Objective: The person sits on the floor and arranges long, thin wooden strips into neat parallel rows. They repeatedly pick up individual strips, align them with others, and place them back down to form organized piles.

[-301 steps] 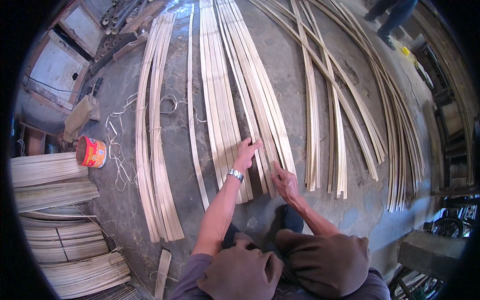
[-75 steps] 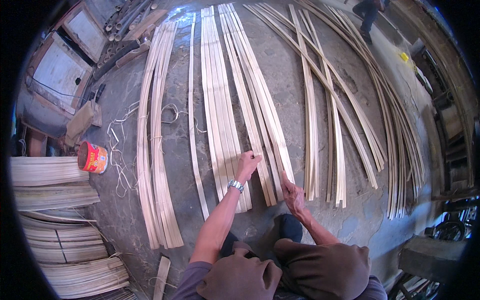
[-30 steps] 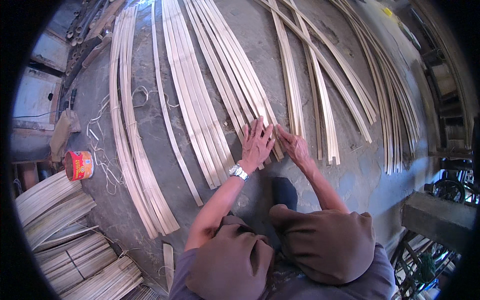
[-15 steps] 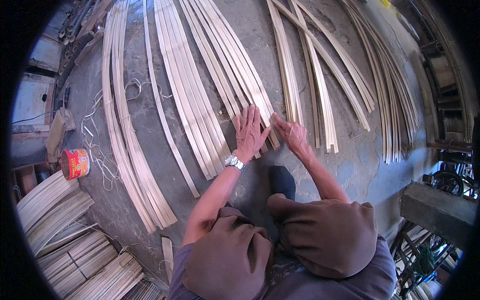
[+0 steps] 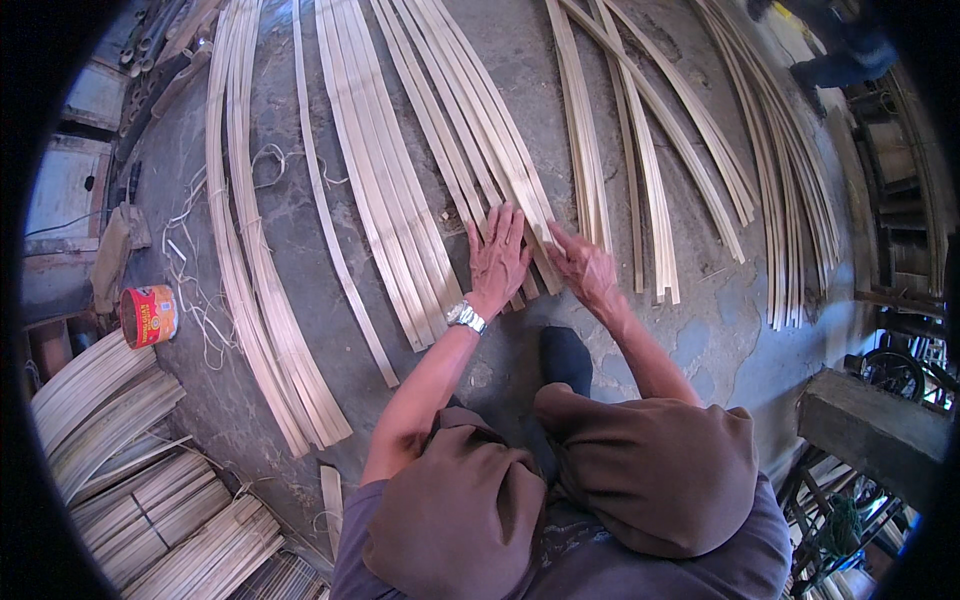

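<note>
My left hand (image 5: pixel 494 268) lies flat with fingers stretched out over the near ends of a bundle of long, pale bamboo strips (image 5: pixel 470 120). A silver watch (image 5: pixel 466 316) circles that wrist. Close on its right, my right hand (image 5: pixel 584 270) has its fingers curled, the tips against the right edge of the same bundle, seemingly pinching the outermost strip; its finger undersides are hidden. Left of my hands lies another flat row of strips (image 5: pixel 385 190).
More strips lie in groups at left (image 5: pixel 245 210) and right (image 5: pixel 655 220). A red tub (image 5: pixel 150 316) stands beside stacked strip bundles (image 5: pixel 150 510). Loose cord (image 5: pixel 185 255) lies on the concrete floor. A concrete ledge (image 5: pixel 875 425) is at right. Another person's leg (image 5: pixel 850 62) shows far right.
Another person's legs have come into view at the far upper right. Both my hands stay at the same bundle, with only slight finger shifts. The view has moved a little.
</note>
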A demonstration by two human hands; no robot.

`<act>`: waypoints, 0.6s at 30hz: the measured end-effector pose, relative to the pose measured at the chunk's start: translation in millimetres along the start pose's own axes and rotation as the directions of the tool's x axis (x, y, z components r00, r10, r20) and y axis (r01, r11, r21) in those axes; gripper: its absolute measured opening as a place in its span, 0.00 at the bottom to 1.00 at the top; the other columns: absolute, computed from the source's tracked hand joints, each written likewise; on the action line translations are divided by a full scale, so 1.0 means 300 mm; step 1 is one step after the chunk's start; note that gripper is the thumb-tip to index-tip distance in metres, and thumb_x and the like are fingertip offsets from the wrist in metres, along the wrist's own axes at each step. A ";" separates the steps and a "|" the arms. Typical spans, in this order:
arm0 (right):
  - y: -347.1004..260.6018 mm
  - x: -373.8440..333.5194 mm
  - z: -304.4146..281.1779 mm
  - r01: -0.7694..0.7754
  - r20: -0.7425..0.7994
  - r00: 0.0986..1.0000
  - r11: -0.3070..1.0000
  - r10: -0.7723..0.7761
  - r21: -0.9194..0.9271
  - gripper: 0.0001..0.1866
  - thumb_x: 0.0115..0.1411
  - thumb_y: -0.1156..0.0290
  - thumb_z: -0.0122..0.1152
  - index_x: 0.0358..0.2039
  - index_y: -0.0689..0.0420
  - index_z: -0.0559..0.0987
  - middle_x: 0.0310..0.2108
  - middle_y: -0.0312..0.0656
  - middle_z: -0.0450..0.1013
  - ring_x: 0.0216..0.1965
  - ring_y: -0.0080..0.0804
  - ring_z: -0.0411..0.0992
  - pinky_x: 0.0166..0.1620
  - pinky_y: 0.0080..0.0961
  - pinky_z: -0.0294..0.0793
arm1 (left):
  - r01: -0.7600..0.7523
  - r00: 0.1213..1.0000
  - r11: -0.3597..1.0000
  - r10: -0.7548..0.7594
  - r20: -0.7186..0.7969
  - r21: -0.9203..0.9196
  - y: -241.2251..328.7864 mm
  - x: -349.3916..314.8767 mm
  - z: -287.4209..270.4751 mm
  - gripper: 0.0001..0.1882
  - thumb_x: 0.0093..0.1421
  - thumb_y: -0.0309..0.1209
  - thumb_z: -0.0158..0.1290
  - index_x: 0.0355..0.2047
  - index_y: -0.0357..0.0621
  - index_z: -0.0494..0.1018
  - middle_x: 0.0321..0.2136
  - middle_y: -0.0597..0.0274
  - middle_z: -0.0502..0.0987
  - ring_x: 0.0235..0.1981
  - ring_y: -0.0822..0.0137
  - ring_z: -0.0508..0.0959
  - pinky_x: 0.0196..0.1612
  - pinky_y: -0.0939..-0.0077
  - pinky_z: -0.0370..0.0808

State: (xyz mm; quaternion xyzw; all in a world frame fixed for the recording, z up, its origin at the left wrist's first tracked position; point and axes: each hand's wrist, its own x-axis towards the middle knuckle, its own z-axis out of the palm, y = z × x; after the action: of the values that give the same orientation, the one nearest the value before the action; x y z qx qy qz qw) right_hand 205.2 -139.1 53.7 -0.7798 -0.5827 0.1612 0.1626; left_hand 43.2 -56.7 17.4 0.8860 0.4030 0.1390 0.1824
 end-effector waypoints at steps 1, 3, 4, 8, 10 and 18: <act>-0.018 -0.013 -0.004 0.016 0.017 1.000 1.000 -0.016 0.019 0.23 0.64 0.52 0.55 0.59 0.41 0.72 0.30 0.48 0.76 0.29 0.49 0.78 0.29 0.45 0.75 | -0.002 1.000 1.000 0.001 0.024 0.028 0.001 0.000 -0.008 0.33 0.61 0.41 0.52 0.64 0.42 0.59 0.67 0.56 0.56 0.70 0.53 0.52 0.69 0.41 0.42; -0.046 -0.028 0.001 0.042 0.019 0.999 0.999 -0.042 0.034 0.23 0.63 0.54 0.57 0.58 0.42 0.73 0.30 0.47 0.74 0.29 0.48 0.77 0.29 0.44 0.75 | -0.021 1.000 0.996 0.019 0.019 0.085 0.006 0.000 -0.017 0.33 0.61 0.41 0.52 0.64 0.41 0.60 0.67 0.57 0.57 0.69 0.52 0.52 0.69 0.41 0.42; -0.057 -0.031 0.008 0.053 0.005 0.999 0.998 -0.053 0.029 0.23 0.63 0.55 0.58 0.58 0.43 0.74 0.29 0.46 0.73 0.29 0.47 0.76 0.29 0.43 0.75 | -0.028 1.000 0.993 0.027 0.016 0.114 0.005 -0.001 -0.020 0.33 0.61 0.41 0.52 0.63 0.41 0.61 0.67 0.58 0.57 0.69 0.51 0.52 0.69 0.41 0.42; -0.059 -0.035 0.047 0.077 -0.047 0.996 0.997 -0.077 0.003 0.22 0.62 0.58 0.59 0.57 0.44 0.74 0.28 0.45 0.72 0.28 0.45 0.76 0.30 0.40 0.75 | -0.088 0.996 0.993 0.089 -0.004 0.080 -0.021 -0.004 -0.025 0.31 0.61 0.42 0.52 0.63 0.45 0.63 0.67 0.60 0.58 0.69 0.51 0.52 0.69 0.40 0.42; -0.072 -0.036 0.040 0.078 -0.086 0.993 0.997 -0.077 0.012 0.22 0.62 0.60 0.59 0.57 0.44 0.74 0.28 0.45 0.71 0.28 0.45 0.76 0.29 0.39 0.75 | -0.111 0.994 0.988 0.111 0.010 0.107 -0.033 -0.003 -0.034 0.30 0.61 0.42 0.52 0.62 0.48 0.64 0.66 0.59 0.58 0.69 0.51 0.53 0.69 0.39 0.42; -0.038 -0.052 0.078 0.092 -0.025 0.995 0.995 -0.094 -0.047 0.24 0.62 0.66 0.58 0.60 0.45 0.71 0.37 0.47 0.70 0.33 0.44 0.75 0.32 0.40 0.76 | -0.126 0.992 0.976 0.118 0.054 0.175 -0.022 0.010 -0.067 0.27 0.61 0.44 0.53 0.60 0.53 0.67 0.65 0.59 0.59 0.67 0.50 0.56 0.67 0.36 0.47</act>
State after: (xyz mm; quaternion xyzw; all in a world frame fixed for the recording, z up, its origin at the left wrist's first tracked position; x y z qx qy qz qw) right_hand 181.1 -149.4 38.8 -0.7574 -0.6196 0.1293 0.1601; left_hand 32.7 -46.1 32.8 0.9247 0.3546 0.0940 0.1021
